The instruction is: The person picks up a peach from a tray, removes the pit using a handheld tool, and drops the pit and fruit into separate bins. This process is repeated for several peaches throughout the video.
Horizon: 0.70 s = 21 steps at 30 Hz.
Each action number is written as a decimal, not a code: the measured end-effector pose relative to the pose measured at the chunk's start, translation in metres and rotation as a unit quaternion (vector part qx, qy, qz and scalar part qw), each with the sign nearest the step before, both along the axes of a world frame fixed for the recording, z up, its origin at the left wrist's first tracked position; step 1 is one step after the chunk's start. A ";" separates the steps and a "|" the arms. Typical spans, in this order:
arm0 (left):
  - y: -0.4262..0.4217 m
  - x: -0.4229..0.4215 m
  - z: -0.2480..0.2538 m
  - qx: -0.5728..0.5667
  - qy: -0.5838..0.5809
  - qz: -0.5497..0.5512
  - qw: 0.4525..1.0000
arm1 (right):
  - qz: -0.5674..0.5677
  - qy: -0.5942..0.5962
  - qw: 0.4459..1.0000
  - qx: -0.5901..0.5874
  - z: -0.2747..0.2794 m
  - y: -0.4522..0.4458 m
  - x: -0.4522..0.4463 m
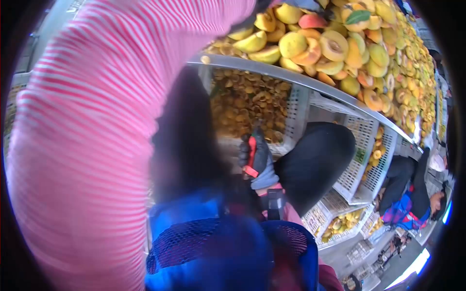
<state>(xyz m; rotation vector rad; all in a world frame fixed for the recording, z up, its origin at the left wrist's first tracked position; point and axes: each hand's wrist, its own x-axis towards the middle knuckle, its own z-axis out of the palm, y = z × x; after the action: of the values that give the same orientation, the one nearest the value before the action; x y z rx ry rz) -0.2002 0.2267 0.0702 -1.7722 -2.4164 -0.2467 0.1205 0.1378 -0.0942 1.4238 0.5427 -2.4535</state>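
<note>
Across the far side and curving down the right runs one metal-edged table (242,63), heaped with a single pile of yellow and orange fruit (335,47), whole pieces and cut halves together, far too many for me to count. Below its rim I make out at least four white plastic crates (297,111): one straight ahead between the worker's knees, filled with brown pieces (242,99), and three or more to the right, some with fruit in them. Farther right, one co-worker (405,203) in dark trousers and a bright patterned top sits close to the table.

Two dark-trousered legs (315,165) spread on either side of the near crate. One pink-striped sleeve (87,131) fills the left and arches away to the far side, where the gloved left hand (307,4) is at the fruit; most of it is cut off from sight, so I cannot tell how far its fingers are spread or what they hold. The gloved right hand (263,159) is low between the knees, fingers curled closely around one red-handled tool (252,151), at the near side of the crate of brown pieces. The tool's long axis runs near to far, almost straight, its dark far end pointing toward that crate. Smallest of all, one green leaf (358,17) lies on the pile
</note>
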 end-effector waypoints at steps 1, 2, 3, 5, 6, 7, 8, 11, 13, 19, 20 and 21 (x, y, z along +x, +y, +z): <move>-0.007 -0.004 -0.003 0.012 -0.018 -0.012 1.000 | 0.001 0.021 1.000 0.013 0.005 -0.001 -0.001; -0.013 -0.004 -0.009 0.026 -0.035 -0.024 0.999 | 0.005 0.039 0.999 -0.009 0.002 0.000 -0.003; -0.018 -0.002 -0.016 0.041 -0.054 -0.038 0.997 | 0.010 0.040 0.999 -0.009 0.001 0.000 -0.004; -0.033 0.005 -0.025 0.048 -0.083 -0.032 0.995 | 0.018 0.036 0.999 -0.006 0.007 -0.001 -0.007; -0.044 0.006 -0.032 0.055 -0.108 -0.045 0.992 | 0.027 0.012 0.999 0.012 0.010 0.000 -0.007; -0.058 0.012 -0.042 0.050 -0.035 -0.022 0.998 | 0.026 0.022 0.999 0.009 0.011 0.001 -0.006; -0.069 0.023 -0.029 -0.018 -0.048 0.013 0.999 | 0.024 0.030 0.999 0.008 0.011 0.002 -0.003; -0.099 0.020 -0.047 -0.015 -0.071 0.019 0.997 | 0.022 0.029 0.999 0.006 0.019 0.004 -0.002; -0.111 0.016 -0.050 -0.032 -0.066 0.052 0.996 | 0.011 0.030 0.999 0.026 0.023 0.006 -0.001; -0.143 0.032 -0.017 0.181 -0.313 0.158 0.919 | -0.038 0.066 0.996 0.044 0.035 0.004 0.005; -0.153 0.046 -0.017 0.260 -0.266 0.114 0.921 | -0.019 0.057 0.995 0.083 0.038 0.006 0.007; -0.158 0.085 -0.008 0.282 -0.436 0.159 0.840 | -0.025 0.102 0.987 0.124 0.056 0.012 0.004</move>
<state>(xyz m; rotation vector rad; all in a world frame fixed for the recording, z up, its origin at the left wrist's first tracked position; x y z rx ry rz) -0.1149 0.0682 0.0621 -1.0574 -2.6227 -1.8345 0.1247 0.1494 -0.0383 1.2902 0.8958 -2.6647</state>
